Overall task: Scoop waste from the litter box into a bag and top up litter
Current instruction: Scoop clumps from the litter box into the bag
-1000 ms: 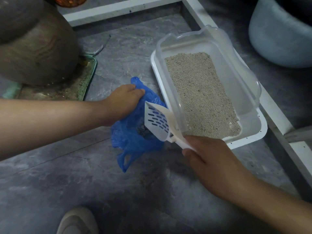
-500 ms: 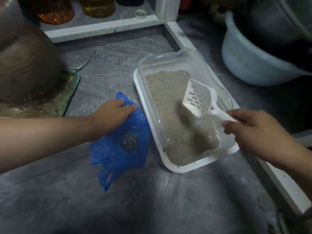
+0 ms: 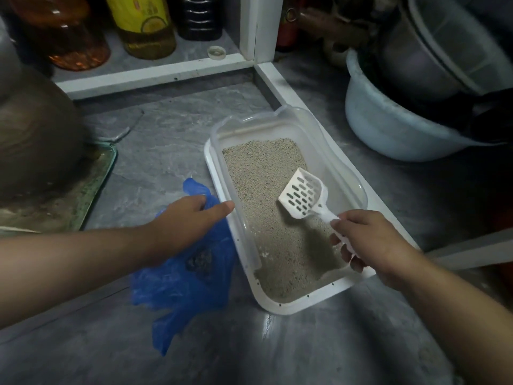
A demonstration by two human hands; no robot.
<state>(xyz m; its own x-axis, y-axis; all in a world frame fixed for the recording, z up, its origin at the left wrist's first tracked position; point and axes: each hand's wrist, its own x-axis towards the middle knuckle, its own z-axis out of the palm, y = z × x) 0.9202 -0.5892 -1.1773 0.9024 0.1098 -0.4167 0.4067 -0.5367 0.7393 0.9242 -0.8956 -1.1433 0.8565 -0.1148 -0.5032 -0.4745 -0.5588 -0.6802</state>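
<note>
A white litter box (image 3: 280, 302) with a clear upper rim lies on the grey stone floor, filled with pale grey litter (image 3: 266, 176). My right hand (image 3: 369, 240) grips the handle of a white slotted scoop (image 3: 304, 194), which hangs empty just above the litter in the box's right half. Left of the box lies a crumpled blue plastic bag (image 3: 180, 284) with a dark clump of waste (image 3: 200, 261) inside. My left hand (image 3: 188, 218) holds the bag's upper edge, its forefinger stretched toward the box's rim.
A large brown pot (image 3: 36, 145) stands on a green tray (image 3: 91, 187) at the left. A pale blue basin (image 3: 388, 126) with a metal pot in it sits at the right. Bottles (image 3: 144, 23) fill a white-framed shelf (image 3: 155, 76) behind.
My right hand has carried the scoop from over the bag across into the litter box. The view has tilted up, and my left hand has stayed on the bag.
</note>
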